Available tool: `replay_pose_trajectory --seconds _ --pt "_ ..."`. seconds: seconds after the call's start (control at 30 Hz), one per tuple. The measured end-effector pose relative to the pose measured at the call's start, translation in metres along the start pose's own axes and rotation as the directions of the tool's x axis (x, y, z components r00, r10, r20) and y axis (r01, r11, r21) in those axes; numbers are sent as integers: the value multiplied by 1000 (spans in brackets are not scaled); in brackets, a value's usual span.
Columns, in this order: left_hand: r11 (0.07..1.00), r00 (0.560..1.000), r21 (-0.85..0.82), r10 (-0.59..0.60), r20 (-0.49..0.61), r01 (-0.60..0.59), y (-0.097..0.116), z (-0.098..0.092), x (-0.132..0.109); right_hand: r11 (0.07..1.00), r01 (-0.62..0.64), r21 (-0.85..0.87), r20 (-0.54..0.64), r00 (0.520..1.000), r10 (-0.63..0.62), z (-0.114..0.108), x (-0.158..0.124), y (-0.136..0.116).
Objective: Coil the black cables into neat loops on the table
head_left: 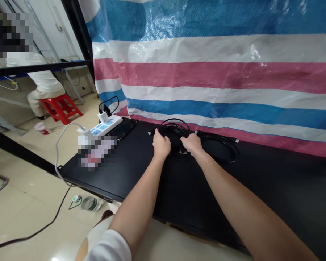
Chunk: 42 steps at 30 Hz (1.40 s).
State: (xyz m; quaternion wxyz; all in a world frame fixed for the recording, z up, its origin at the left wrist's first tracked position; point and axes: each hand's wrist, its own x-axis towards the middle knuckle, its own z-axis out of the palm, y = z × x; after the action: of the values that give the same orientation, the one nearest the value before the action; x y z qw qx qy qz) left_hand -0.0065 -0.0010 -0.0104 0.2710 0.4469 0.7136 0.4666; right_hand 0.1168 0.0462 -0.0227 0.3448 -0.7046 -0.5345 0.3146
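My left hand [161,144] and my right hand [191,143] rest side by side on the black table [206,188], both closed over the near edge of a coiled black cable [174,127]. The fingers hide part of that coil. Several small white-tipped cable ends stick out around the hands. To the right, a second black cable coil [220,149] lies flat on the tabletop, just beyond my right hand and not touched by it.
A white power strip [105,125] with a plugged-in charger and a dark phone-like slab [123,128] sit at the table's far left, beside a pixelated item [96,152]. A striped tarp [214,72] hangs behind the table. A seated person [45,81] uses a red stool [61,108] on the floor.
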Motion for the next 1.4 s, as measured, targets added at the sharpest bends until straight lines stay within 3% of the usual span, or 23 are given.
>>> replay_pose_trajectory --seconds 0.2,0.37,0.5,0.57,0.63,0.73,0.8,0.97,1.1,1.2,1.4 --pt "918 996 393 80 -36 -59 -3 4 -8 909 111 -401 -98 982 -163 7 -13 -14" --pt "879 998 472 67 9 -63 -4 -4 -6 756 116 -644 0 988 -152 3 -36 -30" --pt "845 978 513 202 -45 -151 1 -10 -8 671 245 -700 85 961 -263 -4 -42 -31" --pt "805 953 533 302 13 -262 5 -8 -11 620 350 -702 151 924 -350 -7 -41 -28" --pt "753 919 527 342 198 -394 8 -4 -15 596 395 -700 184 905 -384 -9 -39 -24" --pt "695 824 478 311 473 -537 10 2 -21 620 393 -679 170 906 -387 -15 -35 -19" --pt "681 783 448 312 538 -579 10 4 -22 653 401 -642 149 901 -407 -22 -31 -13" --pt "684 762 402 362 538 -609 7 5 -21 735 367 -570 -47 878 -476 -61 -18 15" --pt "651 736 400 389 554 -645 4 8 -19 814 239 -529 -268 864 -427 -101 -14 52" --pt "644 743 418 383 549 -641 3 11 -18 873 99 -478 -434 837 -333 -119 -15 76" --pt "643 788 476 375 488 -600 5 13 -19 900 -84 -428 -469 872 -142 -124 -13 99"
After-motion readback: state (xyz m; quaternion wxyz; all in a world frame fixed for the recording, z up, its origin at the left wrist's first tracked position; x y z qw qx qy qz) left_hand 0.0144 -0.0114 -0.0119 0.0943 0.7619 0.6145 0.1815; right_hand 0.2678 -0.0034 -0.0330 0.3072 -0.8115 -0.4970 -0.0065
